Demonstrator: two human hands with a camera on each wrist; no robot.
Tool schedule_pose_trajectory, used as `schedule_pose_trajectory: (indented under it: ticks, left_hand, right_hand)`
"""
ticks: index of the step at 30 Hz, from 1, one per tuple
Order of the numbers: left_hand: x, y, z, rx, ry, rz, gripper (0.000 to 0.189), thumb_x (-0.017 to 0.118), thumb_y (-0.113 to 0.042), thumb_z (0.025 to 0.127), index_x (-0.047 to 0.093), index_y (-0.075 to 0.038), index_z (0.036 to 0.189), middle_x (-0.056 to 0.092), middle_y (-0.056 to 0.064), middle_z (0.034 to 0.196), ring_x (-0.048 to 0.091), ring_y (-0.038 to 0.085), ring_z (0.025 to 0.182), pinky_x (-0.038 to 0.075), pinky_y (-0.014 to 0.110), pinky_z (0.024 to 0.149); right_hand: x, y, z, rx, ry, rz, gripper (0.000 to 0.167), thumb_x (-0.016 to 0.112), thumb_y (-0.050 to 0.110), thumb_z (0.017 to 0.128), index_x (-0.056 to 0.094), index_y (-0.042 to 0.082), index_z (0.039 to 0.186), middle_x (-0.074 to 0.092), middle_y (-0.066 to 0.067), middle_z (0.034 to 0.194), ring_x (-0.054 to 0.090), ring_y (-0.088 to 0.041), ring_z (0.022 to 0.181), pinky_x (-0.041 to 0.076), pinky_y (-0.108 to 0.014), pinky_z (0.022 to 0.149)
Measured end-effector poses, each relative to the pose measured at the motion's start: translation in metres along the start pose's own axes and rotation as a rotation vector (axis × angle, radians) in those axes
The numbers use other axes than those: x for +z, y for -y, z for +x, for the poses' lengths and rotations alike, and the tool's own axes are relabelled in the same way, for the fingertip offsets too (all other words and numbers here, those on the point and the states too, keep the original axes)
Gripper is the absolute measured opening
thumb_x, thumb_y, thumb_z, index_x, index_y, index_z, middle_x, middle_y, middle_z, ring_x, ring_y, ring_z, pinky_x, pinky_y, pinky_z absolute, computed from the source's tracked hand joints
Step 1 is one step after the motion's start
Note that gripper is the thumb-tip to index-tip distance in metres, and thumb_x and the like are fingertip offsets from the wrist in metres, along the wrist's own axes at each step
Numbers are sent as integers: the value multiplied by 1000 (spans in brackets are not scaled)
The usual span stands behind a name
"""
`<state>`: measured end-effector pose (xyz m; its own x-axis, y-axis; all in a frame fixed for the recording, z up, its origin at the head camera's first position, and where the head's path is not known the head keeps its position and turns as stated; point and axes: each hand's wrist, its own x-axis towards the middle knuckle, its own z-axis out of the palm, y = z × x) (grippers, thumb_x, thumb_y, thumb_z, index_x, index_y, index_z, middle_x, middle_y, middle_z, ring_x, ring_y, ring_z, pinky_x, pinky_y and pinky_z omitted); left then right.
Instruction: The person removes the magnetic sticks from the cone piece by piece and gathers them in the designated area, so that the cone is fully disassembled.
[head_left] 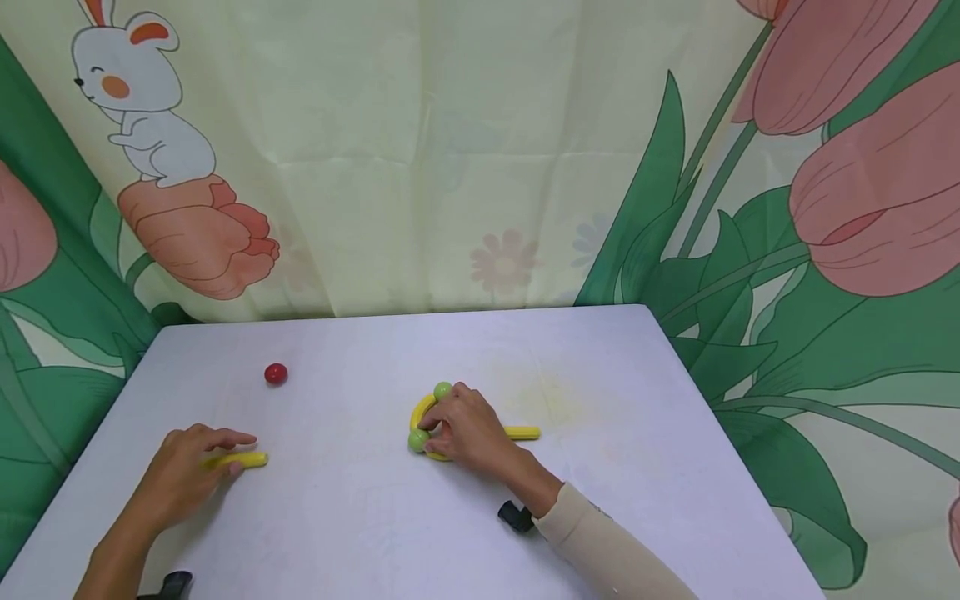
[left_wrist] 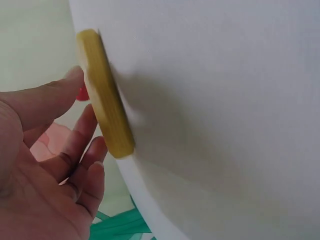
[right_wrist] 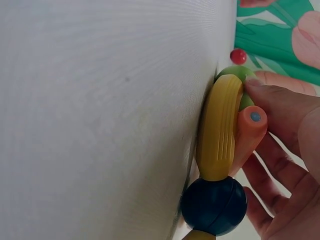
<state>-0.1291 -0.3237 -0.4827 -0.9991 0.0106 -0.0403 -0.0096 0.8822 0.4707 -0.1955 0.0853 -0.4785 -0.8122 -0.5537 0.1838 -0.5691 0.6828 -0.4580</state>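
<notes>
Head view: the right hand (head_left: 467,427) pinched a green ball (head_left: 417,442) beside a yellow curved piece (head_left: 422,407), right of and nearer the wearer than the red ball (head_left: 276,374). The left hand (head_left: 180,473) met a yellow stick (head_left: 253,459), on the red ball's near side. Joining appeared in hand; the next move probably called for securing the stick.

Left-wrist view: relaxed fingers did not enclose the stick.

Right-wrist view: the thumb bore on the green ball.
</notes>
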Motion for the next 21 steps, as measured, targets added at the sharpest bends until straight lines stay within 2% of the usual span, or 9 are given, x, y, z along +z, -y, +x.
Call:
schedule_pose_trajectory:
  ticks: [4,6,10,14,17,21]
  left_hand:
    - [1,-12,-1,-6,-21,-8,38,84,-8,89,77,-10,126,66,26,119,45,50,119,48,67,90]
    - [1,-20,-2,6,-30,-13,39,84,-9,89,77,-11,127,66,25,120,45,49,120,47,68,92]
    - [3,-42,-2,63,-62,-28,42,86,-10,88,76,-14,128,69,19,118,48,43,119,48,64,92]
    - [9,-68,0,127,-122,-50,41,87,-9,87,76,-16,126,73,13,113,53,34,116,50,58,92]
    - [16,-86,3,169,-153,-59,40,89,-10,85,77,-18,122,75,8,110,55,28,112,51,54,92]
    - [31,-110,7,221,-155,-73,37,91,-14,84,77,-21,119,77,1,107,57,22,109,52,50,94]
  right_hand:
    - [-2,0,1,-1,-21,25,27,95,23,79,86,22,104,73,14,76,47,-8,86,39,-24,78]
    - [-2,0,1,3,-27,40,27,95,23,80,86,22,105,75,13,79,49,-8,86,40,-25,79]
    - [-5,-2,2,21,-41,63,24,94,24,82,86,21,105,78,12,84,52,-9,89,44,-28,84]
    - [-10,-5,2,48,-60,100,22,93,24,84,86,18,104,77,8,82,55,-12,92,46,-31,86]
    - [-13,-8,3,79,-72,162,21,92,22,85,85,16,104,78,5,84,59,-18,94,47,-32,85]
    - [-17,-15,5,114,-97,248,20,91,18,85,85,15,104,82,3,96,62,-27,97,48,-33,84]
